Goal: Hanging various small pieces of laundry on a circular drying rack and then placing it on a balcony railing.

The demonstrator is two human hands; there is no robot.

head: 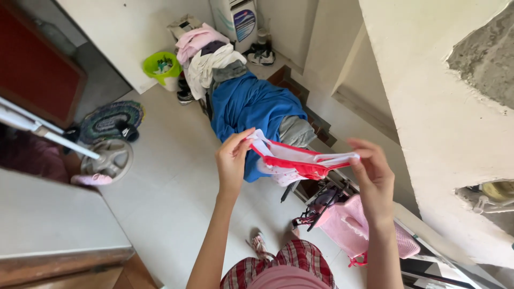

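White tile floor (pixel 176 203) below: our left hand (pixel 231 160) & right hand (pixel 375 176), arms raised, pinch a red-white garment (pixel 300 163) stretched btwn them.

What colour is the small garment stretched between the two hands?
The small garment is white with bright red edging, seen clearly in the head view, held by the left hand and right hand.
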